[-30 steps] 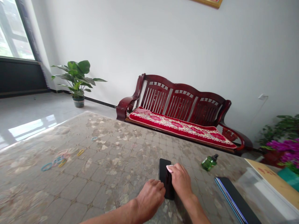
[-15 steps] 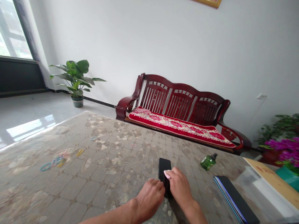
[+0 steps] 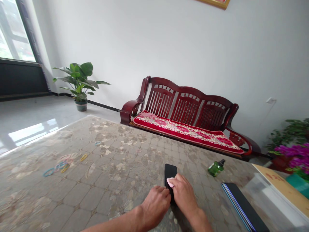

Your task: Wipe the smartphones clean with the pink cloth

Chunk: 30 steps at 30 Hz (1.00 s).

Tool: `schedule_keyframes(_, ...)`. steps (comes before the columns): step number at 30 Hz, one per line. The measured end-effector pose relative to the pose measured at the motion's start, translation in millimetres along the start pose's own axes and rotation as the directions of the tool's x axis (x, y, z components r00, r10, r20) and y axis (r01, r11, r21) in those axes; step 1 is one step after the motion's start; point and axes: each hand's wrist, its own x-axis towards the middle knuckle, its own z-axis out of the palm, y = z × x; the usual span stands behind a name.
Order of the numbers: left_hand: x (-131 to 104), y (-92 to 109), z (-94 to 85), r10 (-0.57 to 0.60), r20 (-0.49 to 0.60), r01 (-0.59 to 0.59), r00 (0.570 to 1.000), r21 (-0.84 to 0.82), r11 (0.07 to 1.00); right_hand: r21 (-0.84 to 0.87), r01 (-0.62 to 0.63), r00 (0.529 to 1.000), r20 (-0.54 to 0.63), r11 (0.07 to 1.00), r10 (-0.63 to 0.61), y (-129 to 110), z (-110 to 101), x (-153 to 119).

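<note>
A black smartphone [image 3: 171, 170] lies on the patterned tablecloth in front of me, its lower part partly covered by my hands. My left hand [image 3: 156, 203] is closed at the phone's left edge, fingers curled against it. Pinched in my right hand [image 3: 184, 193] is a small pale pink cloth [image 3: 170, 182], pressed on the phone's dark face. To the right stands a small green bottle [image 3: 216, 168] with a black top.
A stack of dark, flat, phone-like slabs [image 3: 243, 206] lies at right, beside a clear plastic box [image 3: 272, 196]. Coloured elastic bands [image 3: 60, 166] are scattered at left on the table [image 3: 96, 196]. Purple flowers [image 3: 295, 154] stand at far right; a wooden bench [image 3: 185, 103] is beyond.
My right hand and the pink cloth have shifted slightly left across the phone's face. My left hand stays at the phone's edge.
</note>
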Motion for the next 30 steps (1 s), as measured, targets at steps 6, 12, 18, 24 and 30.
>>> schedule_keyframes(6,-1.4,0.1,-0.4,0.015,0.009,-0.015,1.000,0.008,1.000,-0.041,-0.050,0.999,-0.019,0.998,0.049,-3.1,4.1,28.1)
schedule_keyframes(12,-1.6,-0.1,-2.7,0.022,0.031,-0.022,0.999,0.011,1.000,-0.048,-0.050,0.999,0.000,0.998,0.050,-2.1,5.1,35.1)
schedule_keyframes(18,-2.1,0.6,-0.5,0.014,0.024,-0.014,1.000,0.001,1.000,0.013,0.005,1.000,0.024,1.000,-0.005,-1.3,3.5,11.0)
schedule_keyframes(24,-2.2,-0.7,0.1,0.021,0.003,-0.021,1.000,0.003,1.000,-0.066,-0.059,0.998,-0.026,0.996,0.057,1.3,7.3,44.1)
schedule_keyframes(30,-2.5,-0.4,-0.3,0.012,-0.010,-0.012,1.000,0.005,1.000,-0.083,-0.095,0.995,-0.019,0.992,0.093,10.4,3.2,54.6)
